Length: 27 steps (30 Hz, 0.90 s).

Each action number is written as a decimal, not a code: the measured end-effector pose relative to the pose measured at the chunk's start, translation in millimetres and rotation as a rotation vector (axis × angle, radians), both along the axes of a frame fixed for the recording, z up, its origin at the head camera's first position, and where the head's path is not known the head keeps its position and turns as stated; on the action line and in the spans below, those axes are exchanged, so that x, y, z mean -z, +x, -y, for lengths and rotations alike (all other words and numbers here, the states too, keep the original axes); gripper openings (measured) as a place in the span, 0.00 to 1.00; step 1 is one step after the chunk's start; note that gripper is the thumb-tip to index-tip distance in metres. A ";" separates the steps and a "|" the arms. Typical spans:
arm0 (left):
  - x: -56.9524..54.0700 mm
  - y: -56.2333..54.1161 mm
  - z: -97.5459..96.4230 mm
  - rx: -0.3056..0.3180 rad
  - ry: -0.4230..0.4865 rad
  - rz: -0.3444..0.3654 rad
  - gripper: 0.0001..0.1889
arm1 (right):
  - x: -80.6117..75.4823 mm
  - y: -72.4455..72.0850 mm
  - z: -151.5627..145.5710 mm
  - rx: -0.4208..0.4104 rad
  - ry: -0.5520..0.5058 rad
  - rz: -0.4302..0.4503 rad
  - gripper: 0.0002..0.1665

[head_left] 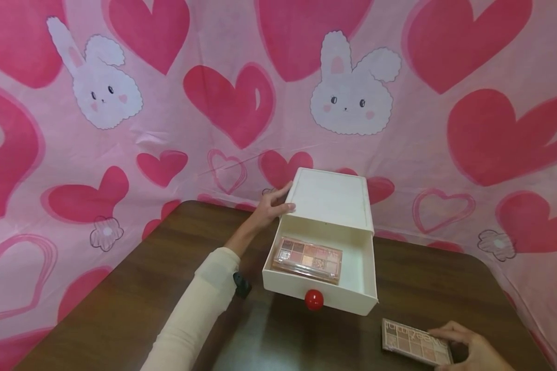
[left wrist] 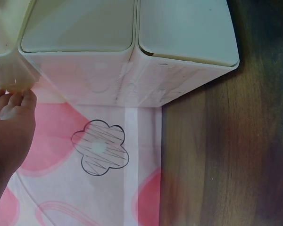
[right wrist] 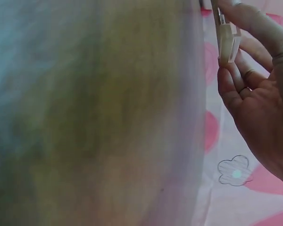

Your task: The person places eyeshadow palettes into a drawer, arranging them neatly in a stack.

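Observation:
A white box point(head_left: 329, 198) stands on the table with its drawer point(head_left: 357, 257) pulled out, a red round knob point(head_left: 314, 299) on the front. Inside the drawer lies an eyeshadow palette point(head_left: 308, 259) with a clear cover, at the left side. My left hand point(head_left: 275, 204) rests against the box's left side, thumb near the top edge. In the left wrist view, the fingertips of that hand point(left wrist: 12, 117) touch a pale surface. At the lower right, my right hand point(head_left: 471, 348) grips a second eyeshadow palette point(head_left: 415, 342) by its right end. The right wrist view shows this palette point(right wrist: 228, 40) edge-on between thumb and fingers.
The dark brown wooden table point(head_left: 134, 299) carries everything. Behind it hangs a pink cloth point(head_left: 288, 123) with hearts and rabbits, close to the box's back. A black strap device point(head_left: 242, 286) sits at the left wrist. Much of the right wrist view is blurred.

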State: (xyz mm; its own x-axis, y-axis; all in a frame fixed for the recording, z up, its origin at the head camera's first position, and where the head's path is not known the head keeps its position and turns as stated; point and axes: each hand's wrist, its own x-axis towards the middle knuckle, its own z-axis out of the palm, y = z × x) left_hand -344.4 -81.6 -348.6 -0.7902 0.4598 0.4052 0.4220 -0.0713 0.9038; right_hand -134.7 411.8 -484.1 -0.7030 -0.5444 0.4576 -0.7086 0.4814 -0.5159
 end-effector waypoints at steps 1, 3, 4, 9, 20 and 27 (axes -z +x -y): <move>0.0 0.2 -0.1 0.003 0.001 0.002 0.41 | -1.7 0.3 1.1 0.012 0.002 -0.008 0.48; 0.1 0.5 -0.3 0.005 0.003 0.003 0.41 | -5.4 1.4 4.7 0.049 0.015 -0.022 0.47; 0.0 0.8 -0.3 0.005 0.004 0.003 0.41 | -7.7 2.3 6.0 0.067 0.021 -0.013 0.46; -0.1 1.1 -0.5 0.012 0.014 0.013 0.41 | -21.0 7.6 12.2 0.201 0.053 0.061 0.39; -1.3 1.2 -1.0 0.011 0.015 0.015 0.44 | -42.4 12.7 20.0 0.256 0.016 0.029 0.39; -0.2 1.0 -0.7 0.009 0.013 0.015 0.44 | -57.2 11.2 24.2 0.224 0.014 -0.084 0.43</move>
